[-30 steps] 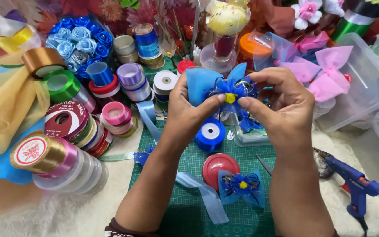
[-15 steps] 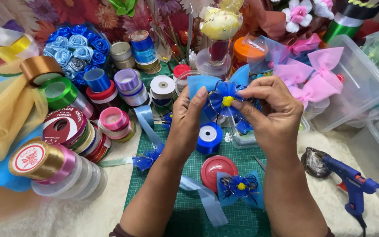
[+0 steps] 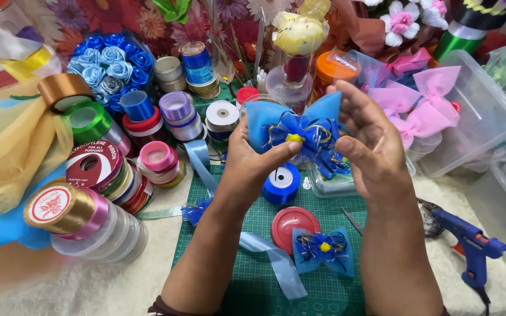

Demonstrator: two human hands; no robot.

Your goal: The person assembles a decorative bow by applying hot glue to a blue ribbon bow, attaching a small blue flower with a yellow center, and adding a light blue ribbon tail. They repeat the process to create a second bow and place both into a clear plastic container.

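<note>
Above the green cutting mat (image 3: pixel 253 281) I hold up a blue fabric bow (image 3: pixel 297 130) with a darker blue ribbon flower and a yellow bead at its middle. My left hand (image 3: pixel 252 162) grips the bow's left side, its thumb pressing just below the yellow bead. My right hand (image 3: pixel 371 143) cups the bow's right side from behind, fingers spread. A second, finished blue bow (image 3: pixel 323 250) lies on the mat below my hands, next to a round red lid (image 3: pixel 288 225).
A blue ribbon spool (image 3: pixel 281 182) and a loose light-blue ribbon strip (image 3: pixel 273 263) lie on the mat. Several ribbon rolls (image 3: pixel 95 169) crowd the left. A blue glue gun (image 3: pixel 469 246) rests at right. Pink bows (image 3: pixel 423 102) sit in a clear plastic box (image 3: pixel 475 117). Blue fabric roses (image 3: pixel 109 61) stand behind.
Both hands have raised the blue bow and turned it toward the camera. The left thumb now presses at its middle, and the right hand has opened out behind the bow.
</note>
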